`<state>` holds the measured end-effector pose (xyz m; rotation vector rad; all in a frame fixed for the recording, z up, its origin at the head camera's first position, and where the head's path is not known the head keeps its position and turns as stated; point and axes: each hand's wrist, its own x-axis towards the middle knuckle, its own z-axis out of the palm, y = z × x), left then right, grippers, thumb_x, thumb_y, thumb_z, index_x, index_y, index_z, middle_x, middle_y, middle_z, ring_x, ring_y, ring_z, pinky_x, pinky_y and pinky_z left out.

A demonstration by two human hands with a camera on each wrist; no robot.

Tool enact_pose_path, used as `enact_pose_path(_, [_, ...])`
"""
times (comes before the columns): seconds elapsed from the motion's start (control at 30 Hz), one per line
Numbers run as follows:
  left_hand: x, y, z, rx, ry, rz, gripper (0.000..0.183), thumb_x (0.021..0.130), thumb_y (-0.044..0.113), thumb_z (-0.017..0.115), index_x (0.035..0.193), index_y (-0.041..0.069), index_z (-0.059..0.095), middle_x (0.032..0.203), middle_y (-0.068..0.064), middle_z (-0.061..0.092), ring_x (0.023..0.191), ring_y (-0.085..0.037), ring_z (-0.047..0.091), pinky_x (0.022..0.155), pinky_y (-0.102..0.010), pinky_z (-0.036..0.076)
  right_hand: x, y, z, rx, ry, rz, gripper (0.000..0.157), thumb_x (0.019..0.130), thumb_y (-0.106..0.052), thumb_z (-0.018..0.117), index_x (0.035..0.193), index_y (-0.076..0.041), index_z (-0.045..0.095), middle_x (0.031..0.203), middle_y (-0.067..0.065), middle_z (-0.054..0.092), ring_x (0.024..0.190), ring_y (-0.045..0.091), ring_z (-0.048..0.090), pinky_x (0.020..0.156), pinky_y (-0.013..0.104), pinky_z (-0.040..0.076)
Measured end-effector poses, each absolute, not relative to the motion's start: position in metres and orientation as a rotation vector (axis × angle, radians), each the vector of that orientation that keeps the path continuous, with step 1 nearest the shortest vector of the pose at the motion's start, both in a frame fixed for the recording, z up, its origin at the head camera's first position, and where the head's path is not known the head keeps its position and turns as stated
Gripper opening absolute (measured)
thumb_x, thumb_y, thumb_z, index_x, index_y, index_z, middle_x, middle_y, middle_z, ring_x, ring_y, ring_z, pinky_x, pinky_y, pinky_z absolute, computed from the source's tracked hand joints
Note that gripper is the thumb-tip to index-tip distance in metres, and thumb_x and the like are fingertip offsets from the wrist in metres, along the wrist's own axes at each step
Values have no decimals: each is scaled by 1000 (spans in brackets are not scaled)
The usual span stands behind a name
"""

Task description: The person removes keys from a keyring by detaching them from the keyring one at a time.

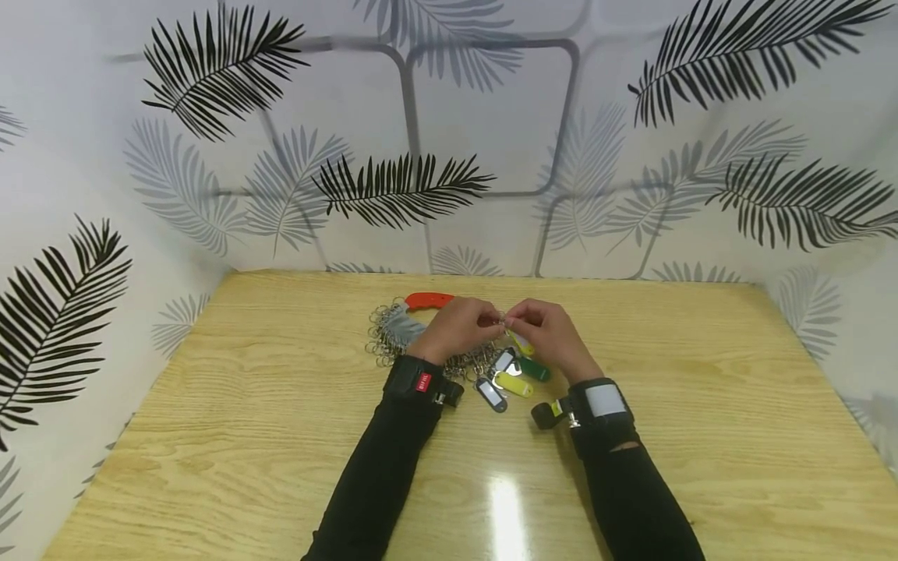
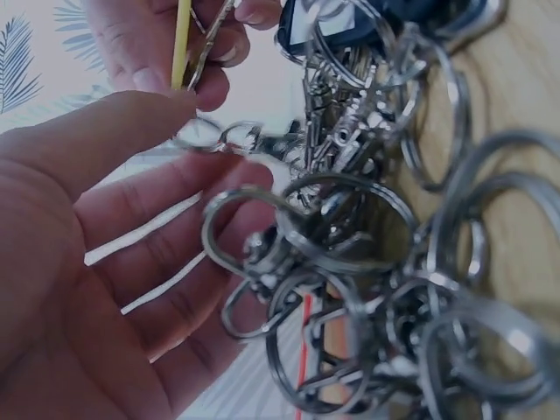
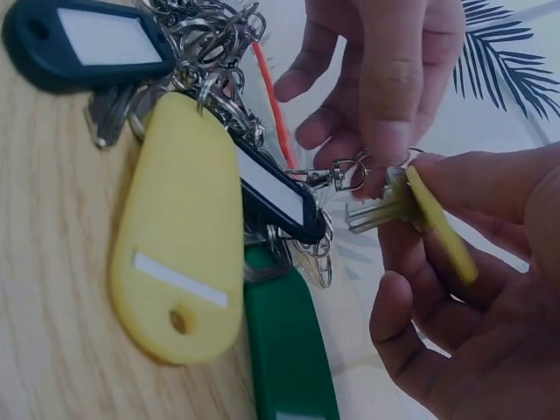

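Observation:
My left hand (image 1: 459, 326) pinches a small metal ring (image 2: 199, 133) joined to a swivel clip (image 3: 337, 175), between thumb and forefinger; its other fingers are loosely bent. Facing it, my right hand (image 1: 550, 331) pinches a yellow key tag (image 3: 446, 229) at its ring end, with keys (image 3: 381, 214) hanging beside it. The fingertips of both hands meet at the ring. Under and behind the left hand lies a red and grey curved holder (image 1: 401, 326), edged with many metal rings and clips (image 2: 341, 210), partly hidden by the hand.
Below the hands, more tags hang from the holder's clips onto the wooden table (image 1: 281, 436): a second yellow tag (image 3: 179, 236), a green tag (image 3: 289, 341) and dark tags (image 1: 491, 395) with white labels. A leaf-patterned backdrop (image 1: 477, 117) stands behind the table.

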<state>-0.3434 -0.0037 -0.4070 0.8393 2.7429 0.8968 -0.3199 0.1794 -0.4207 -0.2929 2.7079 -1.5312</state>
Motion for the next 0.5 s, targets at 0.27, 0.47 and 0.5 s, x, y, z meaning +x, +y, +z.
enact_pose_path(0.27, [-346, -2, -408, 887, 2776, 838, 20, 92, 23, 67, 108, 13, 73, 96, 0, 70, 86, -13, 64, 77, -26, 52, -320, 179, -421, -284, 2764, -1476, 14, 95, -21, 62, 98, -11, 71, 96, 5, 69, 81, 20, 57, 68, 32, 45])
enact_pose_path(0.47, [-345, -2, -408, 923, 2763, 849, 22, 92, 25, 67, 109, 14, 72, 95, 1, 68, 84, -11, 62, 76, -25, 52, -320, 179, -420, -262, 2801, -1428, 15, 96, -21, 61, 99, -10, 70, 101, 6, 68, 88, 21, 59, 72, 33, 46])
enact_pose_path(0.5, [-345, -2, -408, 912, 2760, 858, 22, 93, 26, 65, 109, 14, 72, 96, 1, 68, 85, -11, 62, 76, -25, 52, -320, 179, -420, -275, 2800, -1428, 15, 96, -21, 61, 99, -10, 70, 101, 7, 68, 88, 22, 59, 72, 33, 46])
